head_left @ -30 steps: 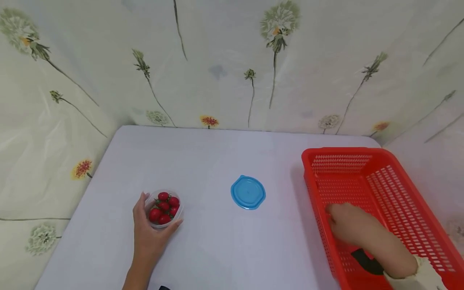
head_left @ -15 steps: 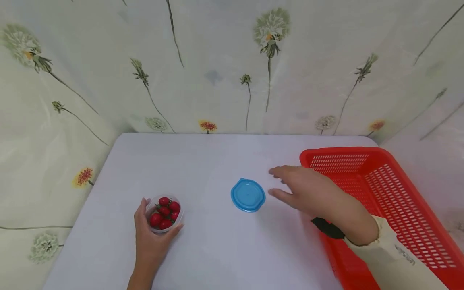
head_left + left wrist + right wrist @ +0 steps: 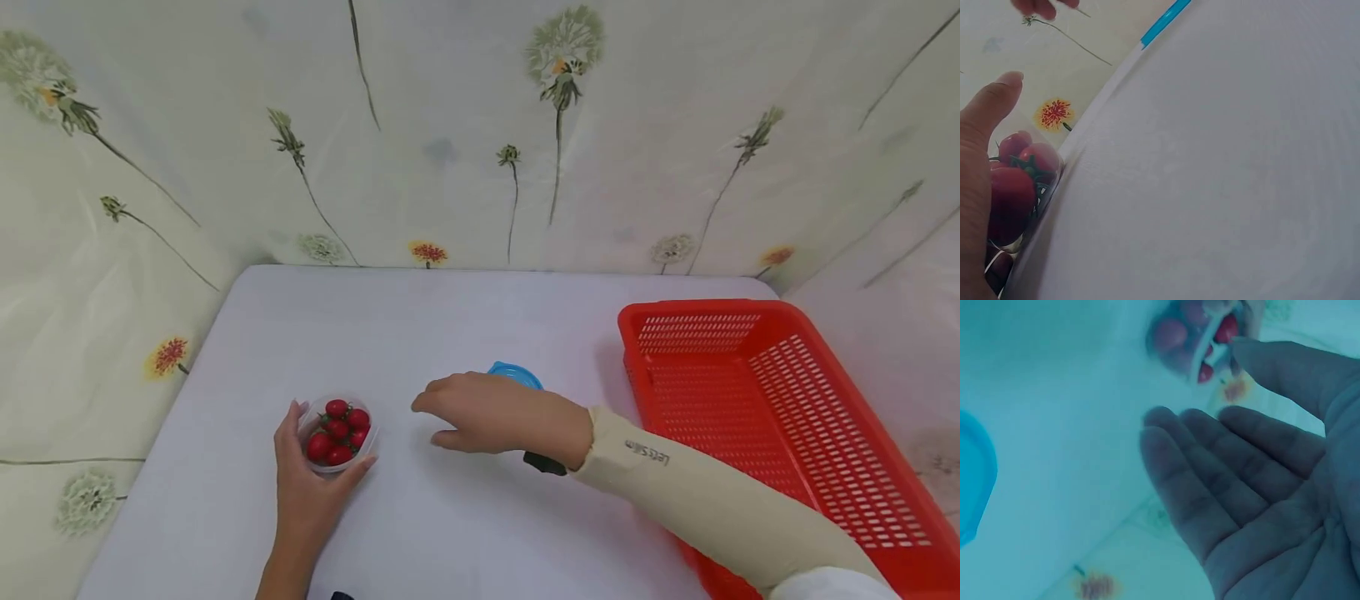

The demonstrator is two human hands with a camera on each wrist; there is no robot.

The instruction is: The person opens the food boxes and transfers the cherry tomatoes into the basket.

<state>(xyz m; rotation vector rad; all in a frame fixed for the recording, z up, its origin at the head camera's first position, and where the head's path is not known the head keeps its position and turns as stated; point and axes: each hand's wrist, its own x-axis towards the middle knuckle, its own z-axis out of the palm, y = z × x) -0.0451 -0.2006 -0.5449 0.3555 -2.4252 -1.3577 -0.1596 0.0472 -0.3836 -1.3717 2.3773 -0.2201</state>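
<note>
My left hand (image 3: pixel 311 492) grips a clear plastic container (image 3: pixel 330 468) from its near left side, thumb on one side and fingers on the other. Several cherry tomatoes (image 3: pixel 337 431) with green stems fill it; they also show through its wall in the left wrist view. To the right of the container, over the table, my right hand (image 3: pixel 487 412) holds nothing, its fingers extended and apart from the thumb, as the right wrist view shows. Behind that hand a blue lid (image 3: pixel 517 374) lies flat, partly covered by the hand and wrist in the head view.
A large red plastic basket (image 3: pixel 633 358) with slotted walls stands on the right; my right forearm crosses over its near left side. The white table (image 3: pixel 420 325) meets a flower-patterned sheet (image 3: pixel 420 125) at the back and left. A small black object (image 3: pixel 341 596) shows at the bottom edge.
My right hand has come up out of the red basket and swept left past the blue lid toward the tomato container. The left hand keeps its grip in the same place.
</note>
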